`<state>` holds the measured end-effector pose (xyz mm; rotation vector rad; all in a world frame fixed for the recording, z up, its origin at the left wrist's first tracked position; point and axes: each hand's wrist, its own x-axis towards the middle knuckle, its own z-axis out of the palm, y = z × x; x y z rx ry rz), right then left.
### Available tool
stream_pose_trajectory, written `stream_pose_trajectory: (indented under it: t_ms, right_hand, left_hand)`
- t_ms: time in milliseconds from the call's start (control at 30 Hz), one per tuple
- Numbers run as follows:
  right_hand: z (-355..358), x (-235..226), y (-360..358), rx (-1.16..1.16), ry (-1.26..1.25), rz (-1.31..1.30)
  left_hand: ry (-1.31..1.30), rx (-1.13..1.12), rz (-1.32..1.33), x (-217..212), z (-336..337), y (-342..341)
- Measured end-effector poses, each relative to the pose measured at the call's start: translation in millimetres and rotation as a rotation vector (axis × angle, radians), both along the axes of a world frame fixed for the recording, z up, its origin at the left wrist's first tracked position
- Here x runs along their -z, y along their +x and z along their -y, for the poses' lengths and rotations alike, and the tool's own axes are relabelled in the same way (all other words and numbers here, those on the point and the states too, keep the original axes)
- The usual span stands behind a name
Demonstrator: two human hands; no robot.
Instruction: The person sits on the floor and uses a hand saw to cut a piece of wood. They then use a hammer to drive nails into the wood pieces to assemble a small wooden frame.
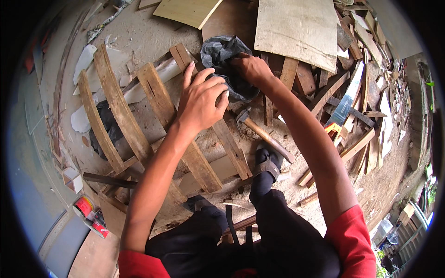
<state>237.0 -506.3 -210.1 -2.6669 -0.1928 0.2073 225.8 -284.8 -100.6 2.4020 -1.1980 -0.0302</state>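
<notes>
A crumpled black plastic bag [222,55] lies on a wooden frame of parallel slats [120,106] on the sandy ground. My left hand [201,97] rests on the bag's near edge with its fingers curled on the plastic. My right hand [250,68] grips the bag's right side, its fingertips hidden in the folds. A hammer [262,132] with a wooden handle lies on the ground just below both hands, near my sandalled foot [268,162].
A hand saw [345,106] with an orange handle lies among scattered wood offcuts on the right. Plywood sheets [296,30] lie at the top. White broken pieces lie at the left, a small box [72,178] and a red-labelled can [84,206] at lower left.
</notes>
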Motion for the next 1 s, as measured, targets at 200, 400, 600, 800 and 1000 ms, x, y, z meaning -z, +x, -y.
stream_pose_trajectory:
  t_ms: [200, 400, 600, 800, 1000]
  right_hand:
    - [5, 15, -5, 0.04, 0.031, 0.145]
    - [15, -11, -7, 0.164, 0.464, 0.08]
    - [19, -72, -27, 0.361, 1.068, -0.248]
    - [4, -108, -50, 0.355, 1.561, -0.49]
    - [-23, -122, -81, 0.335, 1.81, -0.63]
  left_hand:
    - [-0.003, 0.014, -0.004, -1, 3, -1]
    - [-0.005, 0.002, -0.005, 0, 0, -1]
    - [-0.006, -0.004, -0.042, -2, 0, -2]
    - [-0.271, -0.071, -0.099, 6, -4, 1]
    - [-0.851, -0.265, -0.946, -36, -13, -21]
